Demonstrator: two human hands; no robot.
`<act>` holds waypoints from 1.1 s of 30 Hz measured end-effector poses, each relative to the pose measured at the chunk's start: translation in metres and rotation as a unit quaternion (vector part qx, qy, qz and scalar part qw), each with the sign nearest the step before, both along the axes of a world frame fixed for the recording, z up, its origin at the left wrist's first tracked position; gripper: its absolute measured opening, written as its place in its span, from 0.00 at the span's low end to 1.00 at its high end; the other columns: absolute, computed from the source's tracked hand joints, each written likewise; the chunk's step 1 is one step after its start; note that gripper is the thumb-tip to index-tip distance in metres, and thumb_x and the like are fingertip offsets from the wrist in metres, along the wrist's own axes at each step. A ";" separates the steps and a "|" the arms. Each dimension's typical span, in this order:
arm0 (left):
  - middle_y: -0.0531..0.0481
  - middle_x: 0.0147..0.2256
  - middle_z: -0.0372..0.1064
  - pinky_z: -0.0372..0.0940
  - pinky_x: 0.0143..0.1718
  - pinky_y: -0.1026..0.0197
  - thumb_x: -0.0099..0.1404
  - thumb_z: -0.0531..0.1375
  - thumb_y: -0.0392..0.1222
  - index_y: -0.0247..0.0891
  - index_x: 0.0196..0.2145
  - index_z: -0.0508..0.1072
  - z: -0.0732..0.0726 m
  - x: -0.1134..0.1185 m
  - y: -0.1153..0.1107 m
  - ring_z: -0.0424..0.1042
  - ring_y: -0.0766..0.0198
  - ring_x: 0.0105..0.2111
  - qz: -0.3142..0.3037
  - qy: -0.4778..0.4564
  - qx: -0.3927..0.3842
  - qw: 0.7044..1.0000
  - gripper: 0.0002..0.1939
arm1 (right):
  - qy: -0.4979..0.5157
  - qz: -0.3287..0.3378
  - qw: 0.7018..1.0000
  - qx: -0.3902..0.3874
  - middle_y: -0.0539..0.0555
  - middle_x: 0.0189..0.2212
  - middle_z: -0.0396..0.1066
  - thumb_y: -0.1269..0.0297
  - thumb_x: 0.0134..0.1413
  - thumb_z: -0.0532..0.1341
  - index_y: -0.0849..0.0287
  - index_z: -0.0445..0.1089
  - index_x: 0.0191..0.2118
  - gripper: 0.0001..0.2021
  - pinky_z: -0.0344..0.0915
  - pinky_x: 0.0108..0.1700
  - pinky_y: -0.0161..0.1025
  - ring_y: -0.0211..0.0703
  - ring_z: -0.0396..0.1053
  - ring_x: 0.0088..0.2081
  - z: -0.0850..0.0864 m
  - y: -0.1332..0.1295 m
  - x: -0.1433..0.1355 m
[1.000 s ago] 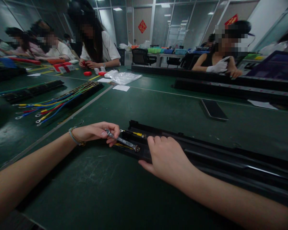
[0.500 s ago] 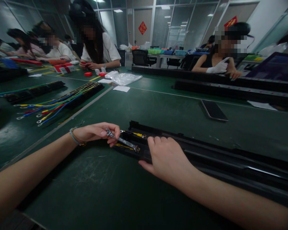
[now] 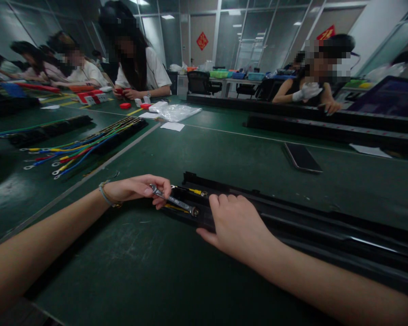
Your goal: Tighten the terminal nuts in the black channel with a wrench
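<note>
My left hand is closed around the shaft of a silver combination wrench. The wrench's far end sits at a bolt inside a long black channel-shaped housing. My right hand lies across the housing just right of the bolt, fingers over the inside and thumb along the near wall, gripping it. Behind the wrench, a yellow-sleeved cable lug meets a second bolt. A yellow wire runs partly hidden under the wrench.
Bundled coloured wires with ring terminals lie at left on the green table. A phone rests beyond the housing. Clear plastic bags and paper lie farther back. Co-workers sit opposite; one wears a white glove near long black housings.
My hands and the wrench stay almost where they were, with only a slight shift of the left fingers. Across the table, the co-worker's gloved hand has moved a little left.
</note>
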State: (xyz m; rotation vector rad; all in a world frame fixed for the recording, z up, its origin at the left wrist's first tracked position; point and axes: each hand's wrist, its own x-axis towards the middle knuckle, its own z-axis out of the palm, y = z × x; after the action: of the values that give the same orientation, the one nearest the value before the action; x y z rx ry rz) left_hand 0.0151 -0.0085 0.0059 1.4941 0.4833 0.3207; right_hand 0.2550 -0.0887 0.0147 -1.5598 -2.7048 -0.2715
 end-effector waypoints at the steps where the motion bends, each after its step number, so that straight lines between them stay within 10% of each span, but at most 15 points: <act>1: 0.51 0.23 0.58 0.59 0.29 0.62 0.51 0.58 0.51 0.32 0.32 0.66 0.000 0.000 0.000 0.60 0.62 0.26 -0.001 0.000 0.000 1.000 0.18 | -0.002 0.001 1.000 -0.001 0.59 0.29 0.66 0.46 0.44 0.51 0.64 0.62 0.37 0.24 0.57 0.33 0.44 0.48 0.64 0.31 0.000 0.000 0.000; 33: 0.51 0.26 0.61 0.57 0.28 0.65 0.56 0.57 0.45 0.33 0.34 0.67 0.008 0.003 -0.005 0.60 0.65 0.26 -0.005 0.083 0.084 0.993 0.12 | -0.009 -0.002 1.000 -0.008 0.59 0.28 0.66 0.46 0.45 0.50 0.63 0.62 0.36 0.23 0.56 0.33 0.43 0.47 0.63 0.31 0.001 0.001 -0.001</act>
State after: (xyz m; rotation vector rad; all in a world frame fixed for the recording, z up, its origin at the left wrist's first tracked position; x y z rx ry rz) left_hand 0.0180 -0.0131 0.0138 1.6947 0.5924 0.2348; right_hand 0.2544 -0.0881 0.0158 -1.5758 -2.7245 -0.2662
